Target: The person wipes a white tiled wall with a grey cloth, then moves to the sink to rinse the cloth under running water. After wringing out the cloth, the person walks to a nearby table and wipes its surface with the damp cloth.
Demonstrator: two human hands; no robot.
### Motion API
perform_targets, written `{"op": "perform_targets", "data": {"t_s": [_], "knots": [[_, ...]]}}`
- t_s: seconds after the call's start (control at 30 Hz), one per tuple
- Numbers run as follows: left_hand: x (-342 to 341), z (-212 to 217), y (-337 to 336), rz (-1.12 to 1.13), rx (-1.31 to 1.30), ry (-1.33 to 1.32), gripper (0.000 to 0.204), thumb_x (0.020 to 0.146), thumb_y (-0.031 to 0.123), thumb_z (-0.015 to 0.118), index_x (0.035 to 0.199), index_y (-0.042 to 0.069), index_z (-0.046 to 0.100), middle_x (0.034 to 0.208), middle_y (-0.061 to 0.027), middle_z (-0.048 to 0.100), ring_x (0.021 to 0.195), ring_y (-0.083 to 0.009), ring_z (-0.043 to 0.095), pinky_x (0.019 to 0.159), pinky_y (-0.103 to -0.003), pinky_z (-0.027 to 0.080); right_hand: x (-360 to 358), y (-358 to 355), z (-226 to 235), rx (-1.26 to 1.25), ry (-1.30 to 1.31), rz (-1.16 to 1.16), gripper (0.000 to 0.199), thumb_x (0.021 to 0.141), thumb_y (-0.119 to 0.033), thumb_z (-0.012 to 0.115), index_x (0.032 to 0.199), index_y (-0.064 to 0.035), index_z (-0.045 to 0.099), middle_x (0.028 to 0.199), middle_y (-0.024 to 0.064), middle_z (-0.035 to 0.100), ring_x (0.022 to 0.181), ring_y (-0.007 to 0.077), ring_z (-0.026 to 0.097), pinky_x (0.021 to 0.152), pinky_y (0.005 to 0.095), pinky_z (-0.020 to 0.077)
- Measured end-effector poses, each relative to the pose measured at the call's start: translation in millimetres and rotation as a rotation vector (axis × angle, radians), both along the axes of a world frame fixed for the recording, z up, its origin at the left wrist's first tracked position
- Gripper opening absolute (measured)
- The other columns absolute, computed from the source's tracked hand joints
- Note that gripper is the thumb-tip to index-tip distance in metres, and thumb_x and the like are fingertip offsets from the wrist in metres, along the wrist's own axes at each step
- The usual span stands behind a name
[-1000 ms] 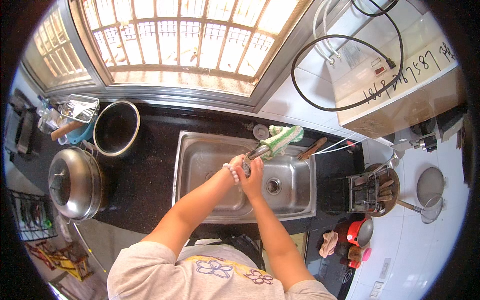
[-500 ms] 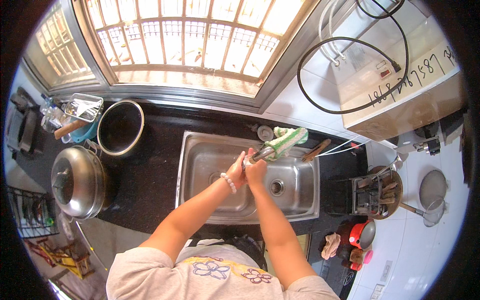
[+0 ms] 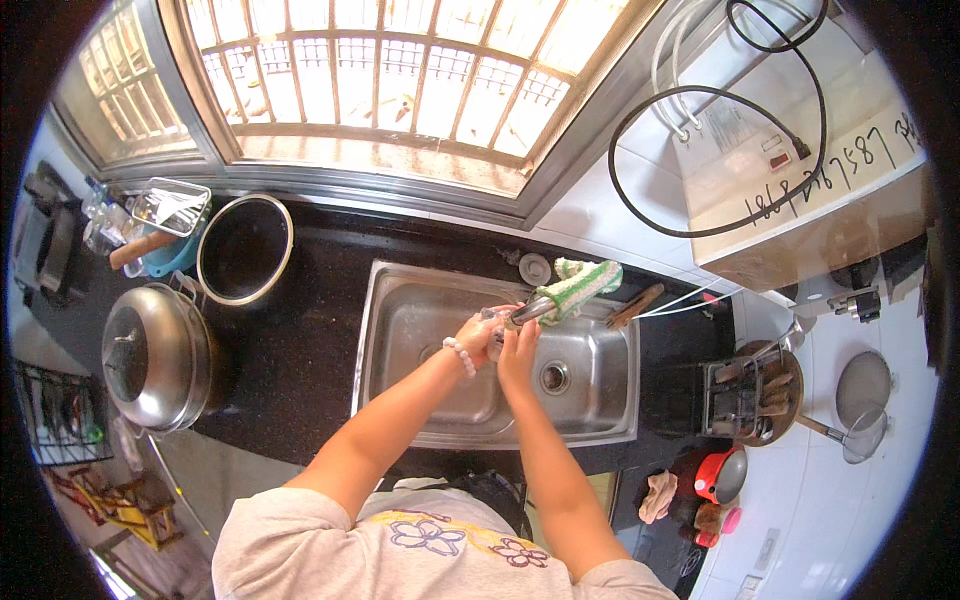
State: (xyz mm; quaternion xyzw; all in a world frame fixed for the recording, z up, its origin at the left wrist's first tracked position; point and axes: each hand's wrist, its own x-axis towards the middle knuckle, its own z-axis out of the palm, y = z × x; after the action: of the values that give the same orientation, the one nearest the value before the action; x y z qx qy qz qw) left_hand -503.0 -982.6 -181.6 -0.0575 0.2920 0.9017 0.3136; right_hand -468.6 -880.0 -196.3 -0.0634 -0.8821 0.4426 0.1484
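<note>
both hands meet over the middle of the sink: the left hand [image 3: 478, 330], with a white bead bracelet [image 3: 459, 356] at the wrist, is curled around a small object that is mostly hidden, and the right hand [image 3: 518, 350] presses against it from 5 o'clock, fingers bent over the same spot. what they grip cannot be made out; it sits just under the tip of the curved metal tap [image 3: 527, 311], which reaches in from 1 o'clock. whether water runs cannot be told.

judging from this, the washing looks mid-way: the hands are busy under the spout and the rectangular stainless steel sink [image 3: 400, 330] shows no other dishes, only its round drain [image 3: 553, 376] at 4 o'clock of the hands.

draped over the tap's base, at 2 o'clock, lies a green and white striped cloth [image 3: 583, 283], soft and bunched. just beside it a dark wooden-handled tool [image 3: 634, 306] rests on the sink's rim. the black speckled stone counter [image 3: 300, 340] surrounds the basin, glossy and hard. at 9 o'clock stands a large domed steel pot with a lid [image 3: 150, 356], brightly polished, and at 10 o'clock an open round pot with a dark inside [image 3: 245, 248]. well apart at 3 o'clock a round rack of utensils [image 3: 752, 392] stands, and a small red lidded pot [image 3: 722, 474] at 4 o'clock.
</note>
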Motion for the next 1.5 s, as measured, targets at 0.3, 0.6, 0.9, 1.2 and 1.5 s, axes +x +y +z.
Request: {"op": "perform_targets", "data": {"t_s": [0.3,0.6,0.9,1.2,1.5], "knots": [[-15,-94,2,-0.032,0.153,-0.28,0.06,0.09,0.062,0.034,0.093,0.006,0.057,0.085,-0.0102,0.059,0.08,-0.0254,0.058,0.068,-0.037,0.049,22,-44,59,0.161,0.17,0.38,0.05,0.088,-0.036,0.052,0.127,-0.0062,0.044,0.123,0.0198,0.048,0.119,0.0351,0.042,0.103,0.0472,0.0243],[-3,-61,11,-0.22,0.48,-0.344,0.05,0.091,0.055,0.04,0.102,0.01,0.06,0.095,-0.0061,0.064,0.087,-0.0209,0.061,0.078,-0.036,0.051,-9,-2,24,0.312,0.076,0.329,0.038,0.081,-0.04,0.063,0.101,-0.008,0.057,0.1,0.0117,0.059,0.099,0.0332,0.054,0.088,0.0463,0.0365],[19,-11,32,0.368,-0.021,-0.032,0.043,0.093,0.039,0.048,0.127,0.013,0.048,0.138,-0.0124,0.04,0.126,-0.0279,0.04,0.102,-0.04,0.035,-41,1,-7,0.003,-0.167,-0.16,0.033,0.091,-0.034,0.053,0.099,-0.0015,0.055,0.084,0.0187,0.063,0.075,0.034,0.062,0.067,0.0411,0.0469],[24,5,5,0.451,-1.106,0.922,0.034,0.08,0.028,0.064,0.105,0.005,0.06,0.106,-0.0173,0.062,0.104,-0.0371,0.055,0.092,-0.045,0.041,-36,15,-18,-1.551,-0.45,-0.23,0.07,0.091,-0.062,0.023,0.125,-0.0031,0.043,0.122,0.015,0.05,0.114,0.0308,0.048,0.097,0.0448,0.0393],[-20,-14,19,0.201,-1.337,0.703,0.028,0.086,0.035,0.054,0.091,0.011,0.067,0.083,-0.0154,0.066,0.074,-0.0322,0.062,0.067,-0.044,0.047,-14,-7,1,-1.724,-0.464,-0.075,0.086,0.085,-0.07,0.01,0.137,-0.005,0.033,0.138,0.0126,0.039,0.127,0.0309,0.039,0.103,0.0457,0.0344]]}}
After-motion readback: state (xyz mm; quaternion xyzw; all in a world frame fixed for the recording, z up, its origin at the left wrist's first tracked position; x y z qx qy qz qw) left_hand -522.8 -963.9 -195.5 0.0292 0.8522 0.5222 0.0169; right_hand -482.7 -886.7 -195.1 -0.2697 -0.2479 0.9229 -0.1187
